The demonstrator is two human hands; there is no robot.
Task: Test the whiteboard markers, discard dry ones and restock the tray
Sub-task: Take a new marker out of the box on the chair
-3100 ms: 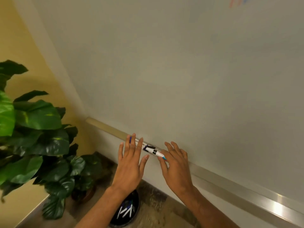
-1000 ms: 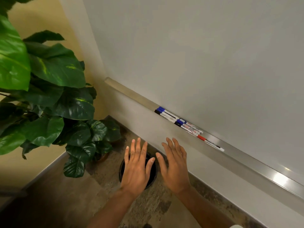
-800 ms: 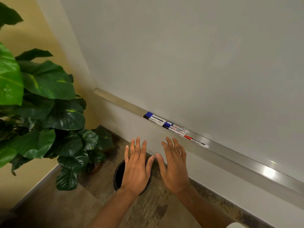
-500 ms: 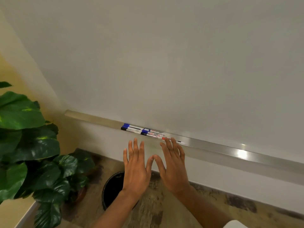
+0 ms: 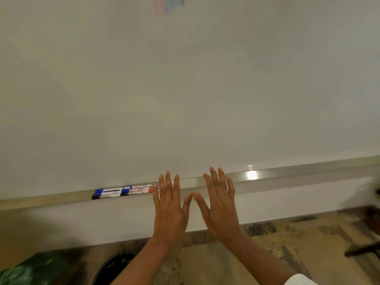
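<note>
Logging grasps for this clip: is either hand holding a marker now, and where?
Nothing is held. The left hand and right hand are open, fingers spread; the markers lie in the tray.

We see the person only as two bare hands and forearms. The left hand (image 5: 170,214) shows us its back, with long, slim fingers (image 5: 168,186) whose nails are too blurred for us to judge, and the right hand (image 5: 221,212) looks much the same. The left forearm (image 5: 144,264) is uncovered as far as the bottom edge of the view. On the right forearm (image 5: 261,262) we make out the rim of a white sleeve (image 5: 298,280), plain and unmarked, cut off by the frame; we cannot tell which garment it belongs to.
</note>
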